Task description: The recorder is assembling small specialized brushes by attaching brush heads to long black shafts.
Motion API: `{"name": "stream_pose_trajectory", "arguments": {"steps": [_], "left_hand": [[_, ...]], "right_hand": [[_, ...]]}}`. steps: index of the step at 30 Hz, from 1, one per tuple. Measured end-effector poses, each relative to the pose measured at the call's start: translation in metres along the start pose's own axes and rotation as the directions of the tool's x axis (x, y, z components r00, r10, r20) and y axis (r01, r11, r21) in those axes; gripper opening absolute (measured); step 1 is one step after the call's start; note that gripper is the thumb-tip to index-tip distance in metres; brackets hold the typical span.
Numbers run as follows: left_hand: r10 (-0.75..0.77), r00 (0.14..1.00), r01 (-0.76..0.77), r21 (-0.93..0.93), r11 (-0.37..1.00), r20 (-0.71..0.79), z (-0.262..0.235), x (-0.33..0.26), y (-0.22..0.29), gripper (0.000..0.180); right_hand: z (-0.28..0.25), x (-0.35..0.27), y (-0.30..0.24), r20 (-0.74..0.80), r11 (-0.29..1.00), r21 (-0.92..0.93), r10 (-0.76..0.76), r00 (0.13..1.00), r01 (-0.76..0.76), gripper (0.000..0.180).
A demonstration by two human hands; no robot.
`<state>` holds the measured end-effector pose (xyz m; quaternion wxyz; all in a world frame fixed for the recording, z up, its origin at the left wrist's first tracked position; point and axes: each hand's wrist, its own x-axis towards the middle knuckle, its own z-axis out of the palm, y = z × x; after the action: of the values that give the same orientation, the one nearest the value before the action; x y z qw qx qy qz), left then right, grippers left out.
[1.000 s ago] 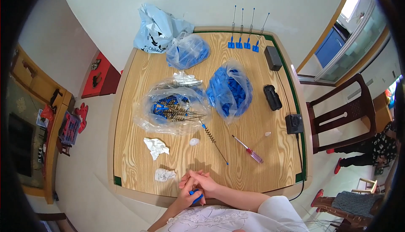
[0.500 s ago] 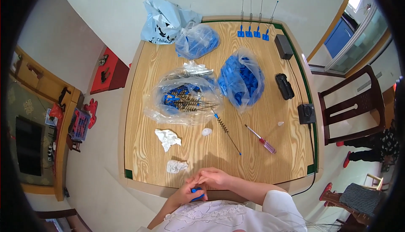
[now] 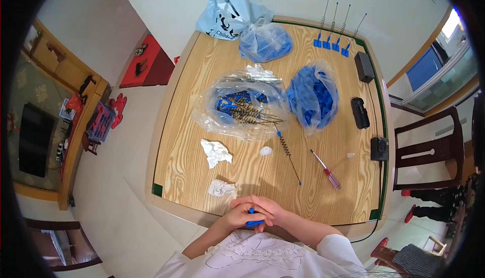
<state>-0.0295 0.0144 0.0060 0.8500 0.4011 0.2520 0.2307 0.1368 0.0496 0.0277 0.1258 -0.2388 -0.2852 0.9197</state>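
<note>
Close to my body at the table's front edge, my left hand (image 3: 240, 218) is closed around a small blue plastic piece (image 3: 254, 223), part of which sticks out between the fingers. My right hand (image 3: 263, 205) lies across the left one, its fingers stretched over it; its palm side is hidden. Beyond the hands, a dark coiled spring wire (image 3: 286, 149) with blue ends lies on the table. A clear bag (image 3: 207, 113) holds several spring wires with blue parts. Another clear bag (image 3: 313, 98) is full of blue plastic pieces.
A screwdriver (image 3: 331, 177) lies to the right, crumpled tissues (image 3: 216, 153) to the left. Four-sided wooden table (image 3: 182, 177) has several upright spring pieces (image 3: 336, 46) at the far right. A black case (image 3: 360, 113), a black box (image 3: 379, 149) and a light-blue bag (image 3: 222, 17) stand around.
The view has shifted, so the table sits further right and is tilted. My hands have come closer together, with the right fingers lapping further over the left hand and the blue piece.
</note>
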Motion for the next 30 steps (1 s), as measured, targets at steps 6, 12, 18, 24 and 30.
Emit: {"name": "stream_pose_trajectory", "arguments": {"steps": [6,12,18,24,30], "left_hand": [[-0.033,0.937,0.087,0.141,0.986,-0.348,0.008,-0.017,0.012,0.019],[0.311,0.883,-0.184,0.350,0.918,-0.351,0.011,-0.021,0.024,0.047],[0.308,0.767,-0.097,0.374,0.922,-0.563,0.001,-0.027,0.018,0.032],[0.673,0.549,-0.033,0.792,0.610,-0.496,-0.006,-0.039,0.039,0.022],[0.633,0.434,-0.265,0.581,0.770,-0.641,-0.028,-0.069,0.054,0.027]], "right_hand": [[0.001,0.006,0.012,-0.029,0.977,0.005,-0.214,0.976,0.215,0.046],[-0.013,0.005,-0.006,-0.328,0.833,-0.368,-0.531,0.781,0.412,0.020],[0.004,0.009,-0.002,-0.178,0.557,-0.724,-0.721,0.670,0.407,0.022],[0.027,0.007,-0.011,0.040,0.174,-0.923,-0.844,0.534,0.344,0.015],[0.023,0.008,-0.033,-0.409,0.501,-0.861,-0.583,0.702,-0.085,0.012]]}}
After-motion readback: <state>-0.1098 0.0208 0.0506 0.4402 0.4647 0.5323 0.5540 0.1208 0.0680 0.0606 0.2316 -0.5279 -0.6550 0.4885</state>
